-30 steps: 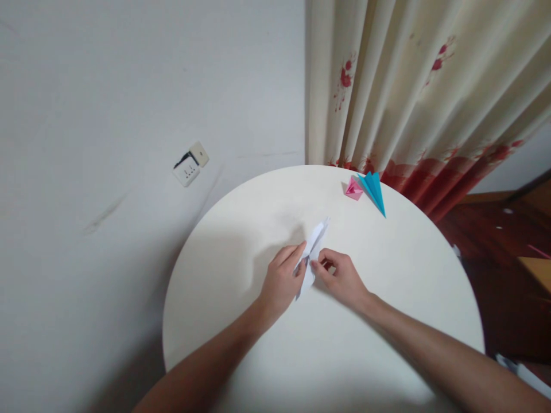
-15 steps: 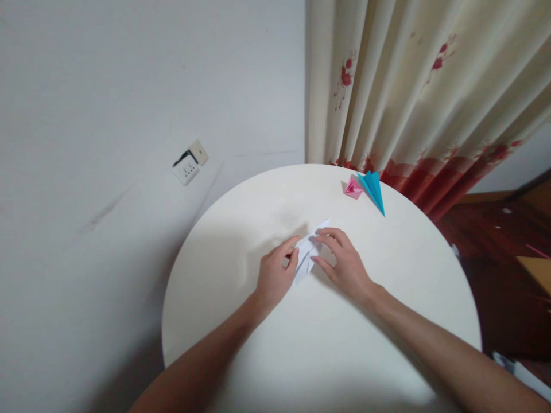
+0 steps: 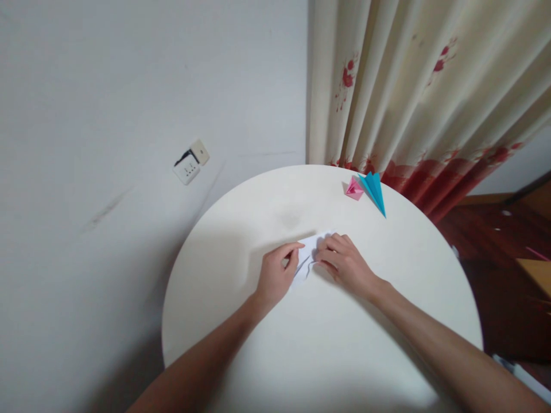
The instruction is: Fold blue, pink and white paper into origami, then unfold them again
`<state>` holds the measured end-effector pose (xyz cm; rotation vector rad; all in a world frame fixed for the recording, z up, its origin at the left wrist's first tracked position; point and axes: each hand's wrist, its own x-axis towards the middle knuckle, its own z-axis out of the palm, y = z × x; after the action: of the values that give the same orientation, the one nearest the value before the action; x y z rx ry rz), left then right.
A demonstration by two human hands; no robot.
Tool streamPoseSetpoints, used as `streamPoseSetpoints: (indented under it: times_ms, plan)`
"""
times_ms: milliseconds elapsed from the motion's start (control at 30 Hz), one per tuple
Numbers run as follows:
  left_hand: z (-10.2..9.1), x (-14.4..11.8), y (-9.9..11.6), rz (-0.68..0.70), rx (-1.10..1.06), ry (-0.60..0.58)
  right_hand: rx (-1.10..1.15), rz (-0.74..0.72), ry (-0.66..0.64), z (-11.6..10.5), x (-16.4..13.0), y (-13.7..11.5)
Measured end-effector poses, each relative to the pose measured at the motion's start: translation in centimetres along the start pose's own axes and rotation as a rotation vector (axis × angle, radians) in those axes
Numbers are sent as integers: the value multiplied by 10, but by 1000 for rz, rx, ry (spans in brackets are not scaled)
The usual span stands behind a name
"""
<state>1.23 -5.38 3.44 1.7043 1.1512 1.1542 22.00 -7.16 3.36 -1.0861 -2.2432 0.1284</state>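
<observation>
A folded sheet of white paper (image 3: 307, 253) lies between my hands over the middle of the round table, its folds partly lifted. My left hand (image 3: 278, 272) pinches its left edge between thumb and fingers. On the other side, my right hand (image 3: 346, 263) has its fingers curled in on the right part of the paper and covers that end. The thumb and fingertips of the right hand are partly hidden behind its knuckles.
The white round table (image 3: 241, 223) stands against a wall. Near its far right edge lie a pink folded paper piece (image 3: 354, 189) and a blue paper plane (image 3: 373, 192). A wall socket (image 3: 187, 168) is at the left; a curtain (image 3: 400, 115) hangs behind.
My right hand has closed its fingers further on the paper. The paper's far tip has swung down and to the right, while my left hand has barely moved.
</observation>
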Motion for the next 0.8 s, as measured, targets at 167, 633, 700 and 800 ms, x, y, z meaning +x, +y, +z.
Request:
streamPoseSetpoints:
  times_ms: [167,633,700,800]
  plan:
    - [-2,2,0,50,31,-54,85,-64,119,-5,1,2]
    - [-6,5,-6,295,275,20,59,-66,12,-7,1,-1]
    - [-8,4,-4,285,330,39,56,-50,25,-3,1,0]
    - [-10,3,2,232,420,1,35,-47,65,4,0,0]
